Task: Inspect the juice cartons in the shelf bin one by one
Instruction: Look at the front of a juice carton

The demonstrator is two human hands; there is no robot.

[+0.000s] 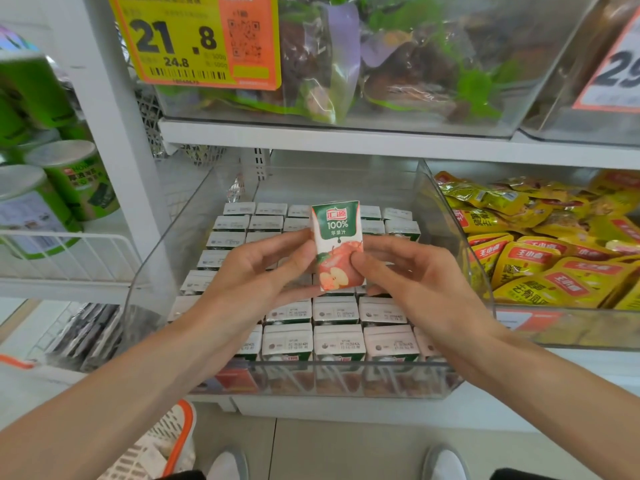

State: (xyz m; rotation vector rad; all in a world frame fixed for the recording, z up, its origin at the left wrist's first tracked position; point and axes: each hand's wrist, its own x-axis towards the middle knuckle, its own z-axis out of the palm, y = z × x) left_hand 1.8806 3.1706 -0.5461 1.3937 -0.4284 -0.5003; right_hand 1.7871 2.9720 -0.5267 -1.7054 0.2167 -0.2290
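Note:
I hold one small apple juice carton [337, 242] upright above the clear shelf bin [346, 382], its green, white and red front facing me. My left hand [263, 268] pinches its left edge with thumb and fingers. My right hand [405, 271] grips its right side, the thumb on the apple picture. Below, several rows of the same cartons [339, 337] stand packed in the bin, white tops with printed date codes facing up. My hands hide some cartons in the middle rows.
A bin of yellow snack packets [554, 258] sits to the right. Green cans [69, 181] stand on a wire shelf at left. Above is a shelf with a bin of bagged goods [398, 64] and a yellow price tag [194, 39]. A basket [162, 445] lies on the floor.

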